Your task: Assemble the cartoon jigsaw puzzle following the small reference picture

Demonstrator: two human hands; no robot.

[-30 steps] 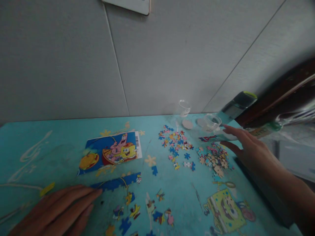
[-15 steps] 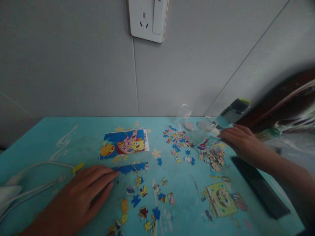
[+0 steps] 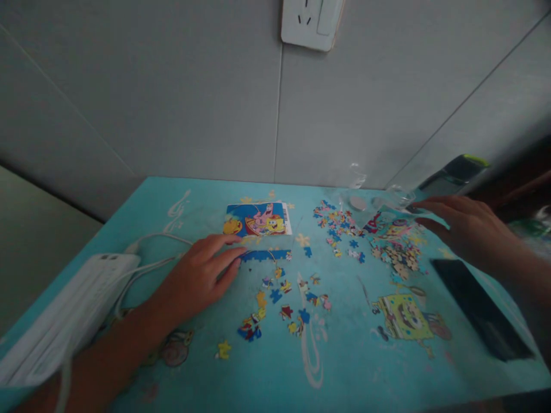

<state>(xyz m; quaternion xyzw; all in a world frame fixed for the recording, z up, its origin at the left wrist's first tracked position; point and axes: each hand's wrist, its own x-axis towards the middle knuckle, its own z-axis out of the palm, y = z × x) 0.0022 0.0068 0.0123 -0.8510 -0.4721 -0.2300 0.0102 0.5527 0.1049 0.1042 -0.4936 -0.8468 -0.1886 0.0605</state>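
My left hand (image 3: 206,269) lies flat with its fingers stretched out, their tips at the left end of a joined strip of blue jigsaw pieces (image 3: 269,255). Just beyond is a cartoon picture card (image 3: 258,219). Loose jigsaw pieces (image 3: 286,312) and a short joined run of yellow pieces (image 3: 260,307) are spread nearer me. Over on the right, my right hand (image 3: 447,215) pinches the edge of a thin printed picture sheet (image 3: 390,225), tilted above a heap of jigsaw pieces (image 3: 400,258). Whether the sheet is card or a plastic packet is unclear. Another pile of pieces (image 3: 338,223) sits left of it.
A white power strip (image 3: 73,315) with cables runs along the left side. A dark flat bar (image 3: 482,310) lies at the right. Clear plastic cups (image 3: 400,195), a pale round lid (image 3: 357,203) and a dark container (image 3: 451,175) stand near the wall.
The view has swung left and down, so the table appears further right and more of the power strip shows. The sheet in my right hand shows more of its printed face. My left hand stays beside the strip.
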